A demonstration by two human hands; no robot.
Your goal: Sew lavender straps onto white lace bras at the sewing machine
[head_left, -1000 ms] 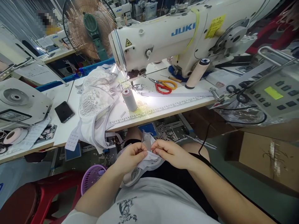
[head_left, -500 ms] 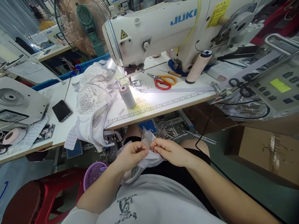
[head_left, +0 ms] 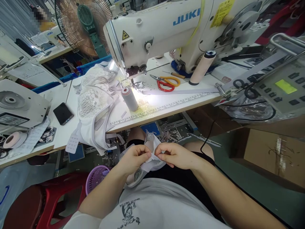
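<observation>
Over my lap lies a white bra (head_left: 150,166), partly covered by my hands. My left hand (head_left: 136,158) pinches its fabric between thumb and forefinger. Close beside it, my right hand (head_left: 175,155) is also pinched on the bra, at the edge, with its lower fingers curled. Anything small between the fingertips is hidden. More white lace bras (head_left: 91,101) are heaped on the sewing table (head_left: 164,101) to the left of the needle, their straps hanging over the front edge.
A sewing machine (head_left: 159,28) stands ahead, with a grey thread cone (head_left: 130,99), red-and-orange scissors (head_left: 166,83) and a pink thread cone (head_left: 203,67) around it. A phone (head_left: 63,113) lies left. Below are a purple basket (head_left: 96,178), a red stool (head_left: 57,197) and a cardboard box (head_left: 274,156).
My right hand has shifted slightly, its fingers curling and spreading a little more at the fabric. My left hand stays nearly in place, still pinching the bra.
</observation>
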